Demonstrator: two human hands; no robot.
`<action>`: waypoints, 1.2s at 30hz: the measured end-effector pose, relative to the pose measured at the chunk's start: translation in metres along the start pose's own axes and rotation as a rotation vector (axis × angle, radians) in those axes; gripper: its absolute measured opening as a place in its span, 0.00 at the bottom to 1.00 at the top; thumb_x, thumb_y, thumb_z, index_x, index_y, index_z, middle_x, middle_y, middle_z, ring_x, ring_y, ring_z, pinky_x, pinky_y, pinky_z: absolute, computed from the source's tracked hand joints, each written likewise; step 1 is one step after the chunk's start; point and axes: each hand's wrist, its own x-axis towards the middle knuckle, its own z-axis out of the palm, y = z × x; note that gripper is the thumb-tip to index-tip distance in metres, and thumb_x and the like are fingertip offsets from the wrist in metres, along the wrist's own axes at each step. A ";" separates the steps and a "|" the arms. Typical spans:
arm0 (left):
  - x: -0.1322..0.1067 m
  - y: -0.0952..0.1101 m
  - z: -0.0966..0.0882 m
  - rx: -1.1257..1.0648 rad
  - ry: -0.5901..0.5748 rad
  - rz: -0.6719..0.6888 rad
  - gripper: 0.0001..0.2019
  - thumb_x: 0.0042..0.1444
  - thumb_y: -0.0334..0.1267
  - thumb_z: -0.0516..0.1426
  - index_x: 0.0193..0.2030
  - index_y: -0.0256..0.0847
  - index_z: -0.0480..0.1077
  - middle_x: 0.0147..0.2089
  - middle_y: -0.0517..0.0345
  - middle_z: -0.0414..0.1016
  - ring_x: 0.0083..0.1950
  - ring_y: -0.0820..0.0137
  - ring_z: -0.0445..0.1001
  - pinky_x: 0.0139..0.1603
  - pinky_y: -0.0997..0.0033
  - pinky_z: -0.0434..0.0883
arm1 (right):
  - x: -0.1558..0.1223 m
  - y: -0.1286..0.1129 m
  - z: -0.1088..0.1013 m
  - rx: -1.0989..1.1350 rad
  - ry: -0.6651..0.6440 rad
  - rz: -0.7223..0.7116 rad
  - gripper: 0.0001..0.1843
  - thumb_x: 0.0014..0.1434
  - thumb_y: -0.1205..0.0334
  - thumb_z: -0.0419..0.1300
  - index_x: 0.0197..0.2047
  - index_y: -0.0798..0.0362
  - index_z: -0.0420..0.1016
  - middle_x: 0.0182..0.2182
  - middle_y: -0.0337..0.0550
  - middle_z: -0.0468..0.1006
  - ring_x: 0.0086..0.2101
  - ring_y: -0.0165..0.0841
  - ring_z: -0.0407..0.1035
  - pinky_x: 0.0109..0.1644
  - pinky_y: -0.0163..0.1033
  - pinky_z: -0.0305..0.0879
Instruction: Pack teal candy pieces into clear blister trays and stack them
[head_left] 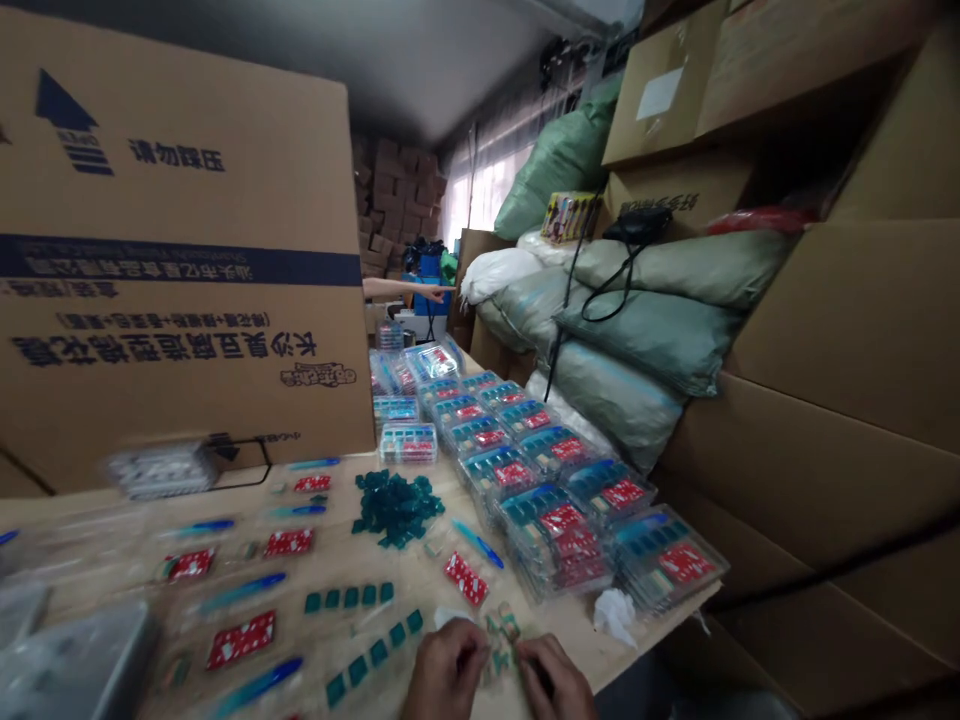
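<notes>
My left hand [448,668] is at the table's near edge, its fingers curled into a pinch; what they hold, if anything, is hidden. Beside it, my right hand [553,678] also has its fingertips pressed together, at a small heap of beige-and-green pieces [501,640] lying between the two hands. I cannot make out what these pieces are. Just beyond lie a red patterned packet [466,578] and a blue pen-like stick [478,543]. A row of teal squares [378,652] runs to the left of my left hand, and a white crumpled tissue [454,617] sits behind it.
Stacked clear plastic boxes [555,540] line the table's right side. A pile of teal squares [397,507] lies mid-table. A large cardboard carton [180,240] stands at the left. Stuffed sacks [645,330] are heaped beyond the right edge. Another person's hand [431,292] points in the background.
</notes>
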 end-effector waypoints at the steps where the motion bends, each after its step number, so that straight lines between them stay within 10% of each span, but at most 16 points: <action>1: -0.009 0.003 -0.006 -0.050 0.018 -0.062 0.08 0.53 0.33 0.51 0.27 0.37 0.69 0.23 0.59 0.69 0.25 0.74 0.65 0.26 0.77 0.60 | 0.000 -0.005 -0.004 0.024 -0.001 0.039 0.12 0.58 0.56 0.53 0.32 0.51 0.74 0.27 0.42 0.75 0.30 0.32 0.72 0.34 0.31 0.68; 9: -0.119 0.035 -0.093 -0.263 0.084 -0.500 0.06 0.48 0.37 0.57 0.29 0.37 0.74 0.24 0.60 0.72 0.26 0.74 0.67 0.27 0.77 0.63 | -0.011 -0.035 -0.011 0.161 0.052 0.308 0.20 0.50 0.46 0.59 0.35 0.55 0.74 0.30 0.44 0.76 0.27 0.32 0.70 0.31 0.36 0.68; 16: -0.211 0.004 -0.168 -0.080 0.763 -0.656 0.09 0.40 0.41 0.62 0.26 0.38 0.74 0.26 0.57 0.76 0.29 0.70 0.71 0.32 0.73 0.68 | 0.022 -0.089 0.043 0.314 -0.296 0.207 0.15 0.48 0.50 0.62 0.31 0.54 0.75 0.24 0.42 0.77 0.25 0.32 0.70 0.29 0.36 0.67; 26: -0.212 -0.018 -0.189 -0.182 0.849 -0.685 0.10 0.34 0.41 0.63 0.24 0.37 0.73 0.23 0.60 0.73 0.25 0.74 0.68 0.28 0.75 0.65 | 0.028 -0.214 0.202 0.286 -0.913 -0.209 0.03 0.52 0.70 0.61 0.30 0.54 0.74 0.26 0.39 0.77 0.28 0.30 0.71 0.33 0.32 0.63; 36: -0.215 -0.019 -0.196 -0.204 0.885 -0.690 0.12 0.34 0.41 0.64 0.27 0.37 0.73 0.24 0.59 0.74 0.27 0.72 0.71 0.29 0.74 0.68 | 0.017 -0.226 0.196 0.009 -0.917 -0.446 0.08 0.59 0.66 0.55 0.35 0.53 0.76 0.37 0.44 0.74 0.35 0.31 0.69 0.38 0.33 0.63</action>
